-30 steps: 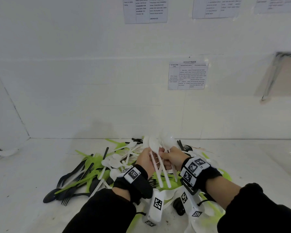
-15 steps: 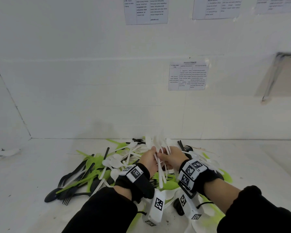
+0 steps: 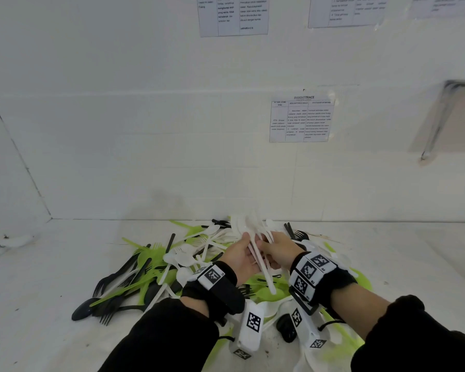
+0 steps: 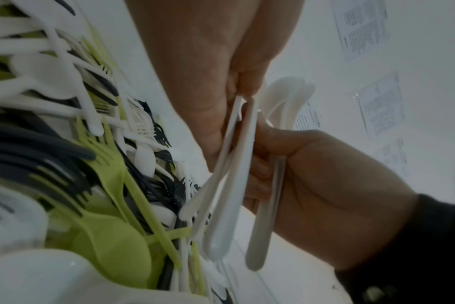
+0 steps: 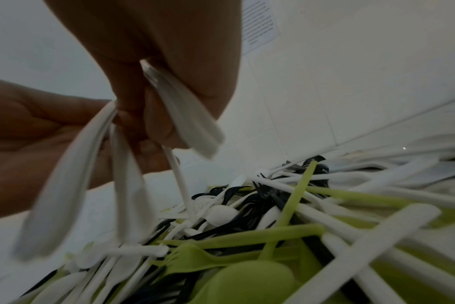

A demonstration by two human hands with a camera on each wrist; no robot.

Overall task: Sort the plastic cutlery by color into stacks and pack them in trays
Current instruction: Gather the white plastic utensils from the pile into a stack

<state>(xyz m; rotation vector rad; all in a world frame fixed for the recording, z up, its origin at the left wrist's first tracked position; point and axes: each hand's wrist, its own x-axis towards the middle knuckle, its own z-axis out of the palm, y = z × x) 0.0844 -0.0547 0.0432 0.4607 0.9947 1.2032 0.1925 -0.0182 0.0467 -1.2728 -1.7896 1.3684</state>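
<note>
A mixed pile of green, black and white plastic cutlery [image 3: 156,267] lies on the white counter [image 3: 51,277] against the back wall. Just above the pile my two hands meet on a bundle of white spoons [image 3: 267,277], bowls pointing away and handles toward me. My left hand [image 3: 242,251] pinches some of the handles [image 4: 237,127] between thumb and fingers. My right hand [image 3: 275,247] grips the others [image 5: 192,117], its fingers curled round them [image 4: 278,185]. Green forks and spoons [image 5: 247,281] lie directly below the hands.
The tiled back wall [image 3: 172,157] rises right behind the pile and carries taped paper sheets [image 3: 301,120]. A side wall closes off the left corner, where a small white object [image 3: 14,241] lies. Bare counter stretches left and right of the pile.
The white spoons have been drawn closer together between my hands. Both hands have stayed above the pile, shifting only slightly.
</note>
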